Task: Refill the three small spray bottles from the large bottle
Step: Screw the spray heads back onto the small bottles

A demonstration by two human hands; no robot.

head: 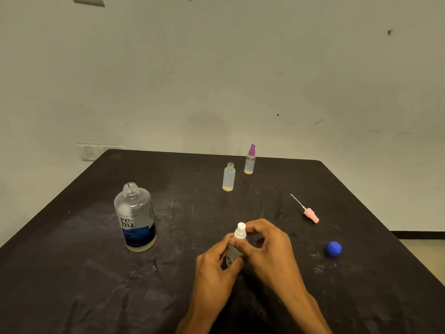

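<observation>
Small spray bottle [234, 253] upright above bench [72, 273], gripped in left hand [216, 266]; right hand [269, 247] fingers [250, 229] pinching its white spray top [240, 230]; large bottle [136, 218] uncapped, left; open small bottle [229, 177] and purple-topped bottle [250, 160] behind; pink sprayer [310, 214] and blue cap [333, 249] right.

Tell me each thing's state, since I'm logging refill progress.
Large bottle: upright, uncapped, little liquid left.
Blue cap: off, on table.
Uncapped small bottle: upright, nearly empty.
Pink sprayer: lying loose on table.
Purple-topped bottle: upright, sprayer on.
White-topped bottle: gripped by left hand; right hand at sprayer.
</observation>
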